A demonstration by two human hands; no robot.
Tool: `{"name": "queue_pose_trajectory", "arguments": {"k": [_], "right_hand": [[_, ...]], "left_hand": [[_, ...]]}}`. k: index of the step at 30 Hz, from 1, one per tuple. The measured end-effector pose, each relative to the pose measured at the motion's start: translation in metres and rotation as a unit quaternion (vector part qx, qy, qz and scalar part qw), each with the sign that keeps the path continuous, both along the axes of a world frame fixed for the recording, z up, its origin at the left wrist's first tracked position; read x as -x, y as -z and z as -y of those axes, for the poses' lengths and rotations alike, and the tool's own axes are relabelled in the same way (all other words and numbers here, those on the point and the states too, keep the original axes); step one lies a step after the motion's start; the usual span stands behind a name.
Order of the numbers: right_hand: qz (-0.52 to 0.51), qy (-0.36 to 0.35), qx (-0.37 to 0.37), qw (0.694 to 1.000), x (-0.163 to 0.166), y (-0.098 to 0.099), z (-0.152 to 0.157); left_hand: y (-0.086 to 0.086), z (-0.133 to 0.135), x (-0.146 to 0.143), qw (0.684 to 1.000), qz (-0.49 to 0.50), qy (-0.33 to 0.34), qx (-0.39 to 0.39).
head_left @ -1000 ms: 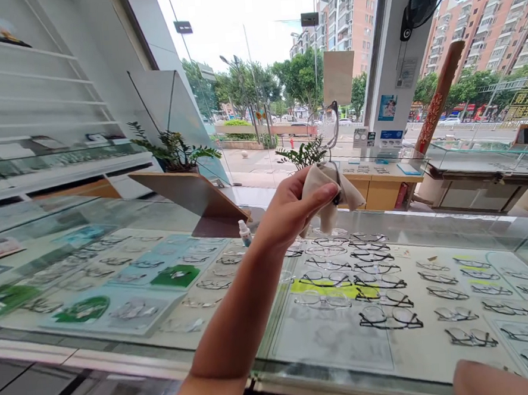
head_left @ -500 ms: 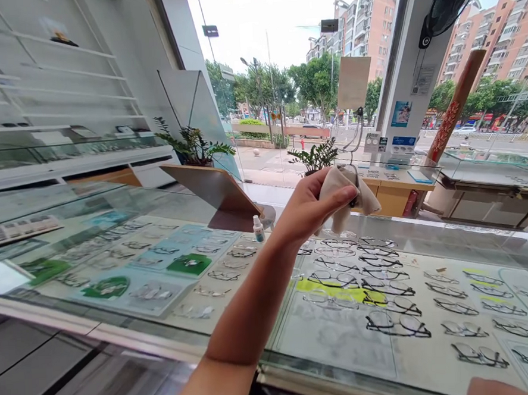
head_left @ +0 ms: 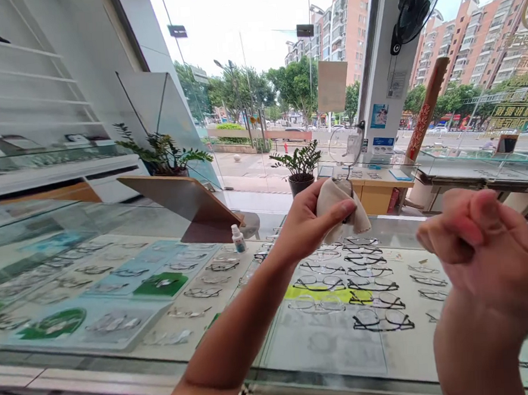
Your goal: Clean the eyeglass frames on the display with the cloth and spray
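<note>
My left hand (head_left: 308, 224) is raised over the glass counter (head_left: 121, 343), fingers pinched on a beige cloth (head_left: 343, 213). The cloth is wrapped round part of a pair of thin-framed glasses (head_left: 345, 148), whose clear lens sticks up above the cloth. My right hand (head_left: 482, 250) is up in front of me at the right, close to the camera. Its fingers are curled into a loose fist and nothing shows in them. The two hands are apart, the right one nearer to me.
Under the counter glass lie several rows of glasses (head_left: 362, 275) on trays. A small dropper bottle (head_left: 238, 239) stands on the counter beside a tilted wooden mirror stand (head_left: 179, 205). Potted plants (head_left: 298, 165), a wall fan (head_left: 415, 3) and large street windows are beyond.
My right hand has risen from the bottom right edge into full view, fingers curled. My left hand has stayed up with the cloth and glasses; the camera has shifted slightly.
</note>
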State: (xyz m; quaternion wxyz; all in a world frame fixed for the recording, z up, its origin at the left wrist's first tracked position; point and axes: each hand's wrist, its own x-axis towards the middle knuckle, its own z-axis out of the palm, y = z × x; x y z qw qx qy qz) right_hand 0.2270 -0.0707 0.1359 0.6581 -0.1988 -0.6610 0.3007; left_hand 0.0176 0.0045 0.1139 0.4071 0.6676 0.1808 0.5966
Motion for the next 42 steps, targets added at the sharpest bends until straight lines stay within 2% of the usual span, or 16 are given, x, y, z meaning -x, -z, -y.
{"name": "queue_pose_trajectory", "arguments": {"k": [4,6,8,13,18,27,33,39,42], "right_hand": [[0.036,0.043,0.002,0.998,0.027,0.010,-0.041],[0.026,0.068,0.013,0.997,0.035,0.014,-0.056],[0.004,0.063,0.030,0.998,0.039,0.015,-0.062],[-0.065,0.058,0.060,0.994,0.048,0.017,-0.062],[-0.062,0.016,0.070,0.996,0.052,0.021,-0.063],[-0.037,0.012,0.049,0.998,0.051,0.021,-0.056],[-0.053,-0.004,0.044,0.998,0.050,0.022,-0.058],[-0.084,0.011,0.089,0.992,0.054,0.024,-0.062],[-0.118,0.011,0.110,0.987,0.058,0.021,-0.064]], "left_hand": [[0.008,0.002,-0.012,1.000,-0.011,-0.003,-0.010],[0.011,0.002,-0.015,1.000,-0.014,-0.004,-0.016],[0.012,0.002,-0.017,1.000,-0.018,0.001,-0.021],[0.013,-0.001,-0.020,1.000,-0.020,0.002,-0.019],[0.014,-0.002,-0.021,1.000,-0.012,-0.007,0.002],[0.012,0.003,-0.021,0.999,0.016,-0.042,-0.018],[0.015,0.002,-0.022,0.999,0.035,-0.027,-0.007],[0.012,0.002,-0.017,0.999,-0.009,-0.048,-0.008],[0.011,0.001,-0.014,0.999,-0.034,-0.020,0.001]]}}
